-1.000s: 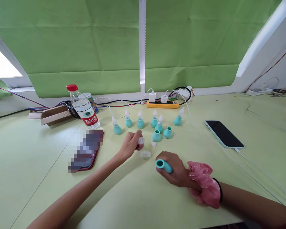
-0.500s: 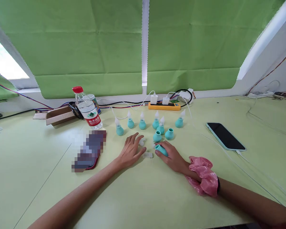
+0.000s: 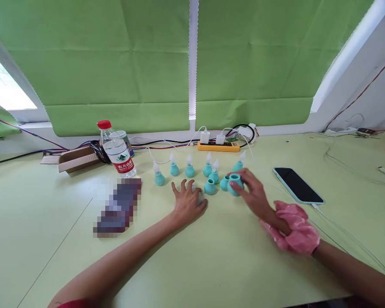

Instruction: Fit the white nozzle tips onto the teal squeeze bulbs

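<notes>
Between the thumb and fingers of my right hand (image 3: pixel 255 194) is a teal rubber bulb (image 3: pixel 235 186), upright with its open neck facing up. Just left of it, partly covered, stands another open teal bulb (image 3: pixel 224 183). A further open-necked bulb (image 3: pixel 209 187) sits between my two hands. My left hand (image 3: pixel 188 204) has its fingers spread on the table, over small translucent plastic pieces (image 3: pixel 200 197) that it largely hides. Behind the hands are several teal bulbs fitted with clear pointed tips, such as the bulb with a tip (image 3: pixel 189 170).
A water bottle (image 3: pixel 119 154) and a pixelated dark phone-like object (image 3: pixel 118 207) are on the left, with an open cardboard box (image 3: pixel 78 160) behind. An orange power strip (image 3: pixel 218 147) lies at the back. A phone (image 3: pixel 297 185) on a charging cable lies at right.
My right hand has moved right and away from me, bringing the teal bulb upright beside another open one. My left hand has shifted right, over the translucent pieces.
</notes>
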A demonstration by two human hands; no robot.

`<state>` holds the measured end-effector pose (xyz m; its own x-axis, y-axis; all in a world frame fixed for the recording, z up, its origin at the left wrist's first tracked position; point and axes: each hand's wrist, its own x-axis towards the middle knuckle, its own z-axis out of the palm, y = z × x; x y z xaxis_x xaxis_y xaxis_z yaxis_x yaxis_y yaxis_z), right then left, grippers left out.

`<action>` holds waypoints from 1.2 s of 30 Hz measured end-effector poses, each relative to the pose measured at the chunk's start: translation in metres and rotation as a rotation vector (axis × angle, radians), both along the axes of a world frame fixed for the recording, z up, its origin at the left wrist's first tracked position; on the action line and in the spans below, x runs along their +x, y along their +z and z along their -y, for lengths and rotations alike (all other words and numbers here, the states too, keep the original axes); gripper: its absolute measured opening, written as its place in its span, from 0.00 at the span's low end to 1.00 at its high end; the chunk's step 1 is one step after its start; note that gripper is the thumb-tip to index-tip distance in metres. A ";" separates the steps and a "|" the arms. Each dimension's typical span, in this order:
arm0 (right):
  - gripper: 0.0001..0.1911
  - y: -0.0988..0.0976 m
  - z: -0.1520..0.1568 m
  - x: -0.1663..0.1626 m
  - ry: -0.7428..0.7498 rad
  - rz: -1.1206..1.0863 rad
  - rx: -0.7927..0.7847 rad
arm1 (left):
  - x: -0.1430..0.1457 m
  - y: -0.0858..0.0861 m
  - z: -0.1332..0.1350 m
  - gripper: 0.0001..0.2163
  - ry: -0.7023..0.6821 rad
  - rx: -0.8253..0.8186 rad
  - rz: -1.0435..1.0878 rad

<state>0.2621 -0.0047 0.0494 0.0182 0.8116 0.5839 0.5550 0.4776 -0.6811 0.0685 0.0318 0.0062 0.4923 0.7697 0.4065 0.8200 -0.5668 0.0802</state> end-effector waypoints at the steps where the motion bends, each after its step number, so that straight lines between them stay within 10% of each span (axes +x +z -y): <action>1: 0.12 0.006 -0.007 0.011 -0.070 0.026 0.017 | 0.002 0.000 -0.002 0.13 0.002 0.011 -0.004; 6: 0.12 0.002 -0.043 0.053 -0.285 0.210 -0.097 | 0.010 0.000 -0.011 0.09 -0.007 0.031 -0.001; 13: 0.10 -0.029 -0.051 0.062 -0.218 0.261 -0.320 | -0.004 0.000 -0.009 0.05 -0.025 0.009 0.006; 22: 0.31 -0.015 -0.093 0.090 -0.571 0.218 -0.259 | -0.028 0.003 -0.005 0.10 -0.139 -0.056 -0.008; 30: 0.14 -0.024 -0.111 0.090 -0.450 0.327 -0.373 | -0.033 -0.001 -0.007 0.14 -0.158 -0.057 -0.012; 36: 0.17 -0.003 -0.092 0.079 -0.544 0.267 -0.174 | -0.038 -0.002 -0.019 0.10 -0.198 -0.065 -0.028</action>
<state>0.3412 0.0873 0.0464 0.3266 0.8110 0.4855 0.8491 -0.0262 -0.5275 0.0310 0.0509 0.0038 0.6470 0.6808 0.3434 0.6952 -0.7117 0.1011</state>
